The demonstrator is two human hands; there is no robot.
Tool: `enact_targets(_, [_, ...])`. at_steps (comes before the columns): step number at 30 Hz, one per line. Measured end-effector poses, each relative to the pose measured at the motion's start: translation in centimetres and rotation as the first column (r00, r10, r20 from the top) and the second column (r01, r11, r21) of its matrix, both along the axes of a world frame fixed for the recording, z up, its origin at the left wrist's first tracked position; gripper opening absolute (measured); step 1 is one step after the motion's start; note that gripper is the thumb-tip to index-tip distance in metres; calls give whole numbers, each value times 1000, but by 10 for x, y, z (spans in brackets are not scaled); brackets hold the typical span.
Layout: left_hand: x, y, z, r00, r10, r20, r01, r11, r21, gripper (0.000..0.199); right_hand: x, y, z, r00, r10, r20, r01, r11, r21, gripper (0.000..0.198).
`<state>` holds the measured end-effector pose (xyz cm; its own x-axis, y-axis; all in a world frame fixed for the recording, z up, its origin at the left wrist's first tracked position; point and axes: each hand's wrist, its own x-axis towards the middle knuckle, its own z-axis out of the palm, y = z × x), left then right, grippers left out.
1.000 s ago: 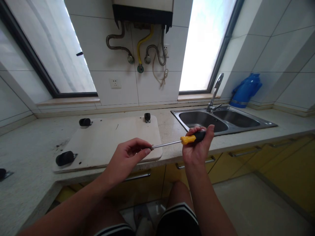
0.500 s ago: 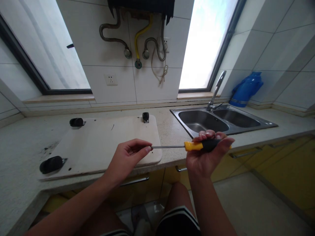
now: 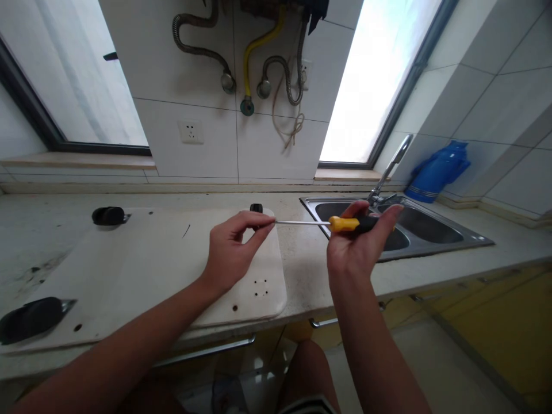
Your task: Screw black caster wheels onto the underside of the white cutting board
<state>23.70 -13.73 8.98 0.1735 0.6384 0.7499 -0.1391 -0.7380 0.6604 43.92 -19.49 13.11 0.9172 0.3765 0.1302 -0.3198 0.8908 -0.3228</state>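
Note:
My right hand grips the yellow and black handle of a screwdriver, held level above the counter with its shaft pointing left. At the shaft's tip, the thumb and fingers of my left hand are pinched together; whether a small part sits between them is hidden. Beneath my left hand lies a white board. Black casters are on it: one at the back left, one at the front left, and one at the back right, partly behind my fingers. Small holes mark its front right corner.
A double steel sink with a tall faucet is set in the counter on the right. Behind it leans a blue thermos-like jug. Pipes run down the tiled wall. Drawer handles protrude below the counter edge.
The view has tilted and shifted. Both hands and the screwdriver have moved up and away from me, toward the back right caster, uncovering the holes at the board's front right corner.

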Motion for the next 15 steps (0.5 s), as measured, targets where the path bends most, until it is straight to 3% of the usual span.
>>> enact_targets(4, [20,62,9,981,116,157,-140,978,151,6,0,57,34,998,38,53,-39,999,24,32])
enact_targets(9, [26,118,-7,951,202,233,-224,972,71,21,-11,128,55,978,86,191,-87,996,-1,31])
enact_targets(13, [18,128,-31,971,208,120,-210,978,12,71,6,160,57,855,185,484,-148,982,-114,42])
enact_targets(15, [16,125,-40,973,229,-39,-229,973,0,69,18,168,55,768,244,592,-174,969,-173,48])
